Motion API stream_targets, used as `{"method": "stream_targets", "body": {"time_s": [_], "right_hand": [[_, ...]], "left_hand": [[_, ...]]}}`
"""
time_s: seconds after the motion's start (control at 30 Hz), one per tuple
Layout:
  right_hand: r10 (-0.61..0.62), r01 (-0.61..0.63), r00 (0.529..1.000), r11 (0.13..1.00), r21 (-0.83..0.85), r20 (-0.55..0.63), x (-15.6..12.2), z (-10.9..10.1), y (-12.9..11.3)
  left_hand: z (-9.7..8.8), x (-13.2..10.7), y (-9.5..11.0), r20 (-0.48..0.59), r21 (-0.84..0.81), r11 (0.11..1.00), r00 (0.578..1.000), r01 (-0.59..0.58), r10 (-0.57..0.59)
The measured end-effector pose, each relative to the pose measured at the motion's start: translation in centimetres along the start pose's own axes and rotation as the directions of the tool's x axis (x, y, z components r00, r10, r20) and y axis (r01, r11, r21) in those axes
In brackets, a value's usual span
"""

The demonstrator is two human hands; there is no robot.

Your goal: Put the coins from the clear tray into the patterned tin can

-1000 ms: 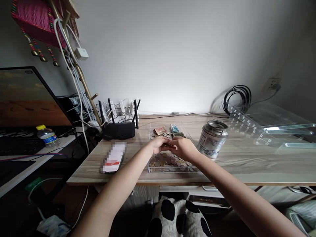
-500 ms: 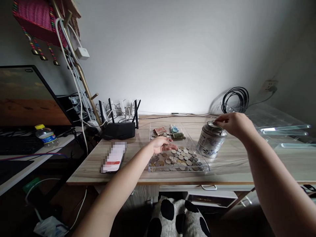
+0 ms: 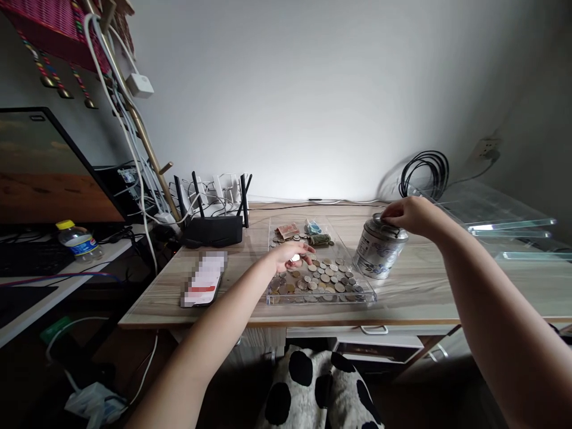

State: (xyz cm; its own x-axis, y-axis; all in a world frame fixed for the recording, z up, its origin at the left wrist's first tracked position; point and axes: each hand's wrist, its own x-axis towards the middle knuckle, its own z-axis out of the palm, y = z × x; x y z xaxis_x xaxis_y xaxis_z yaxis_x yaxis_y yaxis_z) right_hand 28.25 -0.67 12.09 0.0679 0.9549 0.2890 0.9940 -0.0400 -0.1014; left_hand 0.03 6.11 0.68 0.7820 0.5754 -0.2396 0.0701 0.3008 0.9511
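Note:
A clear acrylic tray [image 3: 322, 298] on the desk holds many loose coins [image 3: 326, 277] and a few folded banknotes [image 3: 287, 231]. Above its left side is my left hand [image 3: 290, 256], fingers curled round a bright coin [image 3: 295, 257]. To the right of the tray stands a silver, patterned tin [image 3: 381, 250], upright with its lid on. My right hand [image 3: 402, 213] is at the top of the tin, its fingers pressed together against the lid. What those fingers pinch, if anything, is hidden.
A phone [image 3: 204, 280] lies left of the tray, with a black router [image 3: 214, 231] behind it. Clear acrylic panels [image 3: 513, 229] and a coiled black cable [image 3: 424, 173] are at the right. A bottle [image 3: 79, 241] stands on the neighbouring desk.
My left hand has gone from a flat, outstretched palm to curled fingers with a coin showing. My right hand stays at the tin's top. The view has shifted slightly.

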Motion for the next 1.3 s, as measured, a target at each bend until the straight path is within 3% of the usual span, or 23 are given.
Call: {"method": "stream_targets", "body": {"time_s": [0.07,0.23,0.37,0.47,0.57,0.67,0.87,1.07,1.3], "right_hand": [[-0.039,0.039,0.999,0.999,0.018,0.023,0.0,-0.2,0.2],[0.023,-0.024,1.0,0.998,-0.056,-0.012,-0.3,-0.1,0.4],[-0.037,0.037,0.999,0.998,0.052,-0.009,-0.1,0.4,0.1],[0.017,-0.017,1.0,0.999,0.043,0.004,0.5,0.7,0.1],[-0.014,0.013,1.0,0.999,0.043,0.01,1.0,0.8,0.1],[-0.04,0.034,0.998,0.993,0.115,0.045,1.1,0.6,0.1],[0.023,-0.059,0.988,0.97,0.236,0.153,1.0,0.0,0.7],[0.05,-0.057,0.993,0.996,0.068,0.104,1.8,0.0,0.1],[0.001,-0.04,0.979,0.982,0.187,0.205,2.3,0.4,1.2]], "left_hand": [[-0.1,0.0,0.0,0.0,-0.006,1.0,1.0,-0.001,0.001],[-0.2,0.2,-0.1,-0.004,-0.005,1.0,1.0,0.005,-0.005],[-0.2,0.2,-0.1,-0.02,-0.005,1.0,1.0,-0.004,0.004],[-0.2,0.2,-0.1,-0.031,-0.004,1.0,0.999,-0.011,0.01],[-0.3,0.2,-0.2,-0.039,-0.002,1.0,0.999,-0.015,0.015],[-0.4,0.3,-0.2,-0.048,-0.001,1.0,0.999,-0.014,0.014],[-0.4,0.2,-0.1,-0.039,0.002,1.0,0.999,-0.011,0.011],[-0.4,0.1,-0.1,-0.042,0.004,1.0,0.999,-0.021,0.021],[-0.5,0.3,-0.2,-0.052,0.01,1.0,0.998,-0.022,0.022]]}}
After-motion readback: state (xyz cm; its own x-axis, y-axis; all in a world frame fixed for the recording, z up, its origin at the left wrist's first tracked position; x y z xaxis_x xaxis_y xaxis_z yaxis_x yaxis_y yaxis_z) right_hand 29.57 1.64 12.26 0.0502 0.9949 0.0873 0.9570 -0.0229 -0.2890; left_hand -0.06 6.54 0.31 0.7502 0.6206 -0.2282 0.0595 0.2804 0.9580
